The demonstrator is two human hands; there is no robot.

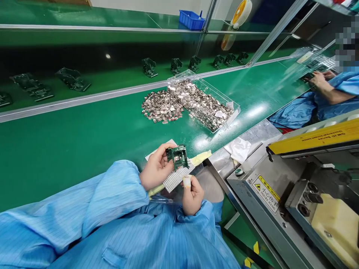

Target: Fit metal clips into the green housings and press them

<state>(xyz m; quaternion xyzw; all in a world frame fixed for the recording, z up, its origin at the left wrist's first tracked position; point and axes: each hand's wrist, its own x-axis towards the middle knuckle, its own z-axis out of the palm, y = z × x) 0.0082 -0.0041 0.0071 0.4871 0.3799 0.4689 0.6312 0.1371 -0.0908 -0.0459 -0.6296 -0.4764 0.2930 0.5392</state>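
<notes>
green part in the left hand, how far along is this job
Done, it seems: dark fixtures lined up on the far belt. In hand: the left hand holds the green part over a silver sheet; the right hand is beside it. Left: a large heap of metal pieces and a full clear tray.

The left hand (155,168) grips a small green fixture (177,157) over a silvery dimpled sheet (175,180) at the near edge of the green worktop (70,145), the right hand (193,195) curled just beside it, and a heap of metal clips (161,107) lies farther back beside a clear tray (228,118).
</notes>
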